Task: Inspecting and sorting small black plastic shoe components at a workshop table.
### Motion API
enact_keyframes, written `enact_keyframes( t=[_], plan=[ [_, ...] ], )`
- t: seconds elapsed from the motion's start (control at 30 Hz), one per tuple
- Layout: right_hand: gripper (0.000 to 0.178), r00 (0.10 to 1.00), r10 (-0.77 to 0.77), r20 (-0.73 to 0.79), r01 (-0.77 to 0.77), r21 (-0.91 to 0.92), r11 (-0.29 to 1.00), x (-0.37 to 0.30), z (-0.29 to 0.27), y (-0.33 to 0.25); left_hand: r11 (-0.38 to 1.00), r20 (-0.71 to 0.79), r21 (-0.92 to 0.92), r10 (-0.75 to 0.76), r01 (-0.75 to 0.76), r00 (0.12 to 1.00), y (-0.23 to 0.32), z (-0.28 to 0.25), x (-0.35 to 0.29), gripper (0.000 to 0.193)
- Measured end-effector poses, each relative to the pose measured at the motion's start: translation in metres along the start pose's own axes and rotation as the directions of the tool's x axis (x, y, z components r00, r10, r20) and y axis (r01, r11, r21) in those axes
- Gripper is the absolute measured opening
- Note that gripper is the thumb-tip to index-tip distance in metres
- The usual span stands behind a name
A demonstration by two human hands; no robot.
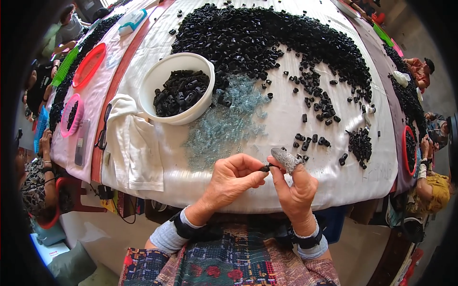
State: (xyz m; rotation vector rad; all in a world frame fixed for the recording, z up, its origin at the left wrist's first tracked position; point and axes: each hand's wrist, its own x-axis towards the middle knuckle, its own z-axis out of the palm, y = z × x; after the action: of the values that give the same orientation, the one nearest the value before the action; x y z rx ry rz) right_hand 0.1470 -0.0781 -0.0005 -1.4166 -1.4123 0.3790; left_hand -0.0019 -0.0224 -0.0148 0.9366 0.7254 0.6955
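My left hand (234, 178) pinches a small black plastic piece (265, 168) between thumb and fingertips, just above the table's near edge. Against the piece's other end press the fingertips of my right hand (295, 188), which has a grey cloth cover (285, 159) on a finger. That cover hides part of the right fingers. Beyond my left hand, a heap of thin bluish coil springs (226, 126) spreads over the white cloth. Several loose black barrel-shaped parts (311, 140) lie past my right hand. Farther right is a small pile of slimmer black pieces (360, 148).
A white bowl (205, 107) holding black parts stands left of the springs, by a crumpled white cloth (133, 148). A large mound of black parts (267, 38) covers the far side. At neighbouring tables, people sit near a red tray (89, 65) and a pink basket (71, 114).
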Motion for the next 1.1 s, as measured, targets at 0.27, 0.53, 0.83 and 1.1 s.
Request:
enact_keyframes(
  t=[0.27, 0.53, 0.83, 1.1],
  plan=[
    [0.024, 0.999, 0.050, -0.005, -0.050, -0.011, 0.999, -0.003, 0.005, 0.004, 1.000, -0.003, 0.001, 0.002, -0.002, 1.000, -0.002, 0.000, 0.000, 0.016],
    [0.022, 1.000, -0.015, -0.023, 0.013, -0.078, 0.997, -0.004, 0.008, 0.009, 0.999, -0.004, 0.036, 0.001, -0.001, 1.000, -0.004, -0.002, 0.000, 0.017],
    [0.016, 0.995, -0.085, -0.046, 0.079, -0.117, 0.990, -0.003, 0.011, 0.004, 0.998, -0.008, 0.042, -0.043, 0.043, 0.999, 0.000, 0.001, 0.003, 0.019],
    [0.015, 0.988, -0.154, -0.033, 0.144, -0.203, 0.969, -0.003, 0.010, 0.006, 0.994, -0.068, 0.015, -0.110, 0.111, 0.992, 0.008, 0.007, 0.007, 0.016]
  ],
)
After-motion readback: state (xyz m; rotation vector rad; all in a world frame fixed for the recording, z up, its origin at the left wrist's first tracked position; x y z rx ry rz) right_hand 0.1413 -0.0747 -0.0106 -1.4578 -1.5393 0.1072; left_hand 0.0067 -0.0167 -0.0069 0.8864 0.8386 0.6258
